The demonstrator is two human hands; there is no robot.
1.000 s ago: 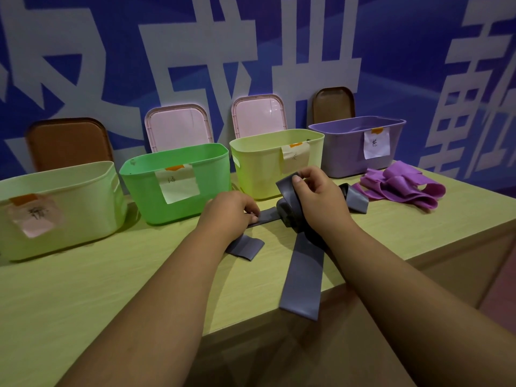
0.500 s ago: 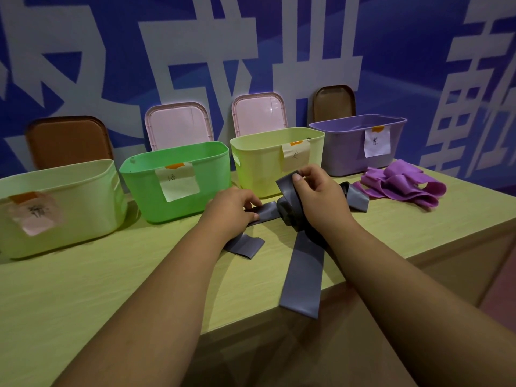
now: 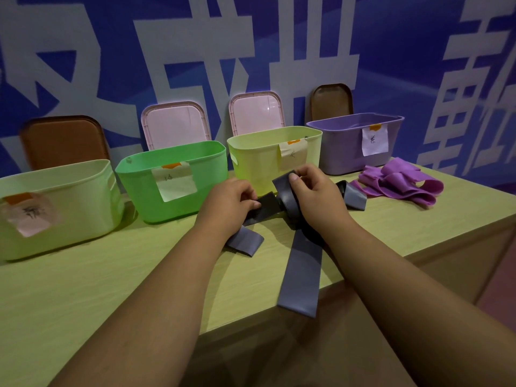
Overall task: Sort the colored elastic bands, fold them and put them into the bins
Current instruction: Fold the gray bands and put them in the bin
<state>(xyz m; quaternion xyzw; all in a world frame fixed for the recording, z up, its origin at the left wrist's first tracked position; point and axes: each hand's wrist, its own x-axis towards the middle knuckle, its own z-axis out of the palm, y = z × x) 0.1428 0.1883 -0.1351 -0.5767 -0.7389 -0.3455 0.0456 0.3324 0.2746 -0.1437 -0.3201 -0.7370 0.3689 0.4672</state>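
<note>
Bins (image 3: 212, 177): four; left hand (image 3: 229, 198), right hand (image 3: 317, 196) grip maybe one band (image 3: 301, 275).

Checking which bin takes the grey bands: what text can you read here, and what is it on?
"紫": purple bin label, handwritten.
Green bin label: one handwritten character, too faint to read.
Middle yellow-green bin label: handwritten mark, too blurred.
Left pale bin label: smudged, unreadable.
Wall banner: huge white characters, cropped, not readable whole.

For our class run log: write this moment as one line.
stage: grey bands not yet binned | left hand: pinches an end | right hand: grips the bundle | purple bands: loose on table beside purple bin
</note>
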